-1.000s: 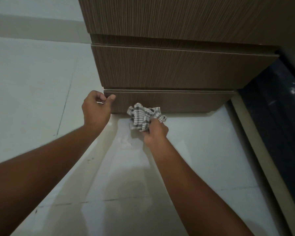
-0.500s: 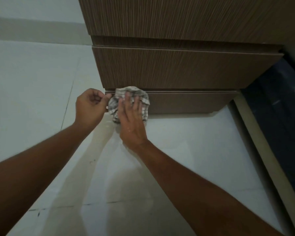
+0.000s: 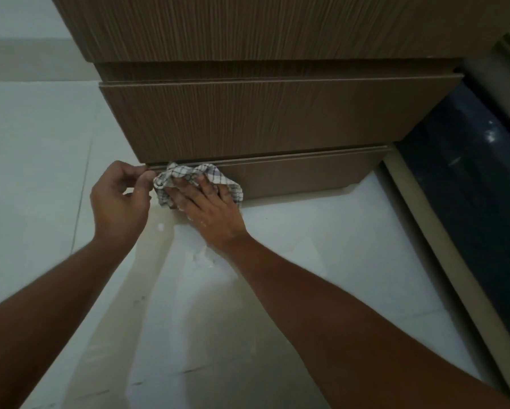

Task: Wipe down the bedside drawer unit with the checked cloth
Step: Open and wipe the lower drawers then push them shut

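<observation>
Near the floor, right hand presses checked cloth flat-fingered on lowest drawer, left end; left hand apparently pinches its edge. Remaining front judged outstanding.

crumpled checked cloth lies against the lowest front of the brown drawer unit.

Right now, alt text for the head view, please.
A person's right hand presses a checked cloth with straight fingers against the left end of the bottom drawer of a wood-grain drawer unit. The left hand pinches that drawer's left corner, above a pale tiled floor.
</observation>
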{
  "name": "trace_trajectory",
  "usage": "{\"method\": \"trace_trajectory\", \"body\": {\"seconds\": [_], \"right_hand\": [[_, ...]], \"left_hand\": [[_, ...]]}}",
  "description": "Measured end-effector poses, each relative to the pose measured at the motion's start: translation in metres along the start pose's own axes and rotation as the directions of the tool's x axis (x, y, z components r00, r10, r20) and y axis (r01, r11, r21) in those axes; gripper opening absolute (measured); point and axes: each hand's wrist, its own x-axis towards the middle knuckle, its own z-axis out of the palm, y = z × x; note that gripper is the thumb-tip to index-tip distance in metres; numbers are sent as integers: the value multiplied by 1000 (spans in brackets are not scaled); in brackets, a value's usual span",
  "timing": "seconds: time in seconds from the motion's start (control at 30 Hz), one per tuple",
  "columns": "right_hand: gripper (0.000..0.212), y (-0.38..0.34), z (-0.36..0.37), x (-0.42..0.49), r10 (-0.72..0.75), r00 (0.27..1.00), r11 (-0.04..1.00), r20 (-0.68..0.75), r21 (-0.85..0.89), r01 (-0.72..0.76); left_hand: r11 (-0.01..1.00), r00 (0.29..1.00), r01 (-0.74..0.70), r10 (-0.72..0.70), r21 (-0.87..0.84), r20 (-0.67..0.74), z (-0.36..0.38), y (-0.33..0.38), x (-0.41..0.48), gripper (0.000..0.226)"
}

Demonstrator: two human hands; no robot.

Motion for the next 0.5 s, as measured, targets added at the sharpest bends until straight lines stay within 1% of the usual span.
{"method": "trace_trajectory", "body": {"seconds": [0.1,0.2,0.27,0.33,0.4,0.43,0.5], "right_hand": [[84,18,5,-15,97,995,995,-37,-2,-97],[88,39,7,-31,150,988,988,-31,-23,-150],[90,56,5,-40,198,980,980,-33,-6,-199],[96,76,3,-49,268,963,964,-38,6,-268],[100,97,1,-56,346,935,938,-78,36,-344],[96,107,0,-60,383,920,923,-85,58,-380],[77,127,-7,-66,481,873,876,-82,93,-474]], "left_hand": [[1000,1000,20,-21,-22,-17,3,3,-3,23],[999,1000,2,-3,-49,-11,4,7,-5,24],[998,1000,2,-3,-59,-15,5,7,-6,24],[997,999,16,-18,-72,-26,8,8,-8,25],[996,999,27,-30,-83,-40,10,8,-9,24],[996,998,31,-35,-89,-46,12,8,-9,24],[996,998,32,-37,-89,-58,13,8,-10,23]]}}
